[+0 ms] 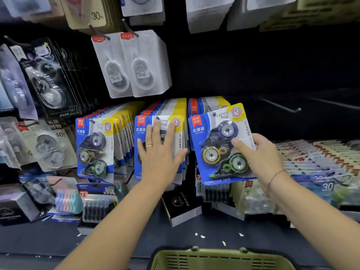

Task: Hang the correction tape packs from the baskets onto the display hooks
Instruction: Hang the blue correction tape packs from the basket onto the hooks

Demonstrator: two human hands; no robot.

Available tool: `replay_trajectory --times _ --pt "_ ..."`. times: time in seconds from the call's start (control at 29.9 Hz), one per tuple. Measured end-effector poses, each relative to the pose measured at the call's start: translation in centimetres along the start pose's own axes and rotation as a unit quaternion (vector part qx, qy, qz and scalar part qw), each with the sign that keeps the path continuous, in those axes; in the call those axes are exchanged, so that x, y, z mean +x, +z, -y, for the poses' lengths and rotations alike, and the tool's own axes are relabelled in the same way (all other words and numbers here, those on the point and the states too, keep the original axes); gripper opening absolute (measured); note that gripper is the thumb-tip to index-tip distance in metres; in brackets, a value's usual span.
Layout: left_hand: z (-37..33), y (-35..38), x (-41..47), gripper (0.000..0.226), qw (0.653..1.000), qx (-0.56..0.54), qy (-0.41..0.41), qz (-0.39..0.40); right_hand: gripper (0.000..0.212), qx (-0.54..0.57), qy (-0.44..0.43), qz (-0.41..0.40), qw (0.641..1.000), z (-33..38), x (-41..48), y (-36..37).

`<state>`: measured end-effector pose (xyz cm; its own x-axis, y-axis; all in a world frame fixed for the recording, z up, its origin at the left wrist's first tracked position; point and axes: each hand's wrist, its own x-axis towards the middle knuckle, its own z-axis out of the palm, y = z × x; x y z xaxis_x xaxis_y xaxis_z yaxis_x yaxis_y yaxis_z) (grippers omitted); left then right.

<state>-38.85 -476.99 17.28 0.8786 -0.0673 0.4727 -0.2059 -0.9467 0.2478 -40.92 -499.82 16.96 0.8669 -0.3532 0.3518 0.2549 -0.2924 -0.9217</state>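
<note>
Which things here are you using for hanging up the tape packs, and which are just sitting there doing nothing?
For the job:
- blue pack, gripped by the right hand
- middle stack of blue packs, pressed flat by the left hand
- left stack
- green basket
- empty hook

Just sitting there:
- white packs
- black box
- pastel tapes

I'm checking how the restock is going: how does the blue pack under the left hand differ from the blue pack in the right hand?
The middle pack hangs upright at the front of a full row; the right pack is tilted. The left hand lies flat and open over the middle pack, hiding most of it; the right hand pinches the right pack by its edge, leaving all three tapes visible. Both share the same blue card design.
</note>
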Motion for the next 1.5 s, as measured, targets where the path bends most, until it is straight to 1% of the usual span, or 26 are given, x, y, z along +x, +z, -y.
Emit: replay_trajectory --times 0.1,0.2,0.3,0.4,0.47,0.5,0.53,0.57,0.6,0.63,0.67,0.7,0.73,0.77,0.8,0.84,0.9,0.97,1.07,1.17,1.24,1.27,1.3,1.37,1.4,1.5 --pt "0.2 0.7 0.2 0.076 1.0 0.0 0.002 -0.013 0.016 -0.021 -0.004 -0.013 1.0 -1.2 0.9 0.6" --pt "0.2 0.8 0.2 0.076 1.0 0.016 0.003 -0.021 0.022 -0.038 0.021 0.009 0.999 -2.4 2.8 2.2" --pt "0.4 1.2 0.1 0.076 0.999 0.043 0.006 -0.024 0.035 -0.127 0.081 0.051 0.987 -3.2 6.7 4.7" --pt "0.4 1.1 0.3 0.076 0.998 0.056 0.007 -0.016 0.052 -0.221 0.125 0.056 0.966 -3.7 9.7 5.8" --pt "0.6 1.3 0.0 0.076 0.997 0.076 0.011 -0.022 0.054 -0.26 0.141 0.06 0.953 -4.4 10.1 5.9" --pt "0.8 1.4 -0.2 0.077 0.996 0.082 0.014 -0.034 0.05 -0.256 0.148 0.054 0.954 -4.4 9.8 5.8" --pt "0.9 1.4 -0.4 0.076 0.995 0.083 0.022 -0.059 0.045 -0.228 0.15 0.037 0.961 -4.4 9.6 5.6" --pt "1.0 1.8 -1.3 0.075 0.992 0.064 0.04 -0.097 0.041 -0.196 0.13 0.008 0.972 -4.8 8.4 5.1" --pt "1.1 2.6 -2.6 0.073 0.986 0.042 0.07 -0.144 0.037 -0.166 0.091 -0.027 0.982 -5.2 7.0 4.5" --pt "1.9 3.9 -4.7 0.071 0.981 0.024 0.098 -0.167 0.03 -0.133 0.058 -0.057 0.988 -6.3 4.4 4.0" --pt "3.0 5.7 -7.7 0.068 0.98 0.001 0.106 -0.168 0.022 -0.096 0.045 -0.051 0.993 -8.3 0.9 3.4" --pt "4.5 7.7 -10.5 0.067 0.99 -0.01 0.074 -0.12 0.016 -0.091 0.066 0.004 0.994 -10.9 -2.0 3.4" --pt "6.5 11.2 -16.8 0.069 0.999 -0.021 -0.02 0.033 0.017 -0.144 0.161 0.114 0.97 -16.2 -8.4 3.1" --pt "8.3 13.1 -21.9 0.073 0.973 -0.06 -0.138 0.176 0.03 -0.187 0.277 0.217 0.917 -19.8 -13.8 2.9" --pt "10.1 14.0 -25.3 0.076 0.928 -0.109 -0.249 0.256 0.049 -0.211 0.367 0.271 0.864 -23.5 -17.9 2.1" --pt "11.3 14.7 -27.9 0.074 0.902 -0.119 -0.304 0.282 0.063 -0.237 0.427 0.265 0.831 -26.2 -21.4 1.1" --pt "12.4 16.3 -29.5 0.06 0.908 -0.111 -0.316 0.253 0.075 -0.258 0.508 0.191 0.8 -29.8 -25.2 -0.6" --pt "12.7 17.2 -28.8 0.053 0.92 -0.094 -0.308 0.224 0.083 -0.269 0.549 0.151 0.777 -32.4 -26.7 -1.9" --pt "12.9 17.6 -28.8 0.048 0.926 -0.086 -0.299 0.213 0.11 -0.288 0.57 0.182 0.748 -33.7 -28.0 -1.6" --pt "12.9 17.6 -28.9 0.039 0.927 -0.089 -0.302 0.205 0.122 -0.323 0.544 0.219 0.743 -33.5 -28.2 -0.3" --pt "12.9 17.8 -28.8 0.035 0.927 -0.083 -0.303 0.205 0.119 -0.346 0.517 0.269 0.735 -33.5 -28.4 0.1" --pt "12.9 17.9 -28.8 0.034 0.926 -0.08 -0.305 0.206 0.111 -0.343 0.507 0.288 0.737 -33.6 -28.2 0.1" --pt "13.0 18.0 -28.9 0.033 0.927 -0.079 -0.304 0.203 0.099 -0.318 0.505 0.29 0.748 -33.5 -27.9 -0.2" --pt "13.2 18.1 -29.1 0.032 0.928 -0.082 -0.303 0.199 0.07 -0.228 0.521 0.258 0.781 -33.9 -27.3 -1.0" --pt "13.1 18.0 -29.0 0.033 0.929 -0.084 -0.302 0.198 0.065 -0.196 0.529 0.246 0.788 -34.3 -27.2 -1.5" --pt "13.1 18.0 -28.9 0.035 0.929 -0.082 -0.3 0.199 0.086 -0.155 0.551 0.196 0.796 -35.0 -27.5 -2.1"
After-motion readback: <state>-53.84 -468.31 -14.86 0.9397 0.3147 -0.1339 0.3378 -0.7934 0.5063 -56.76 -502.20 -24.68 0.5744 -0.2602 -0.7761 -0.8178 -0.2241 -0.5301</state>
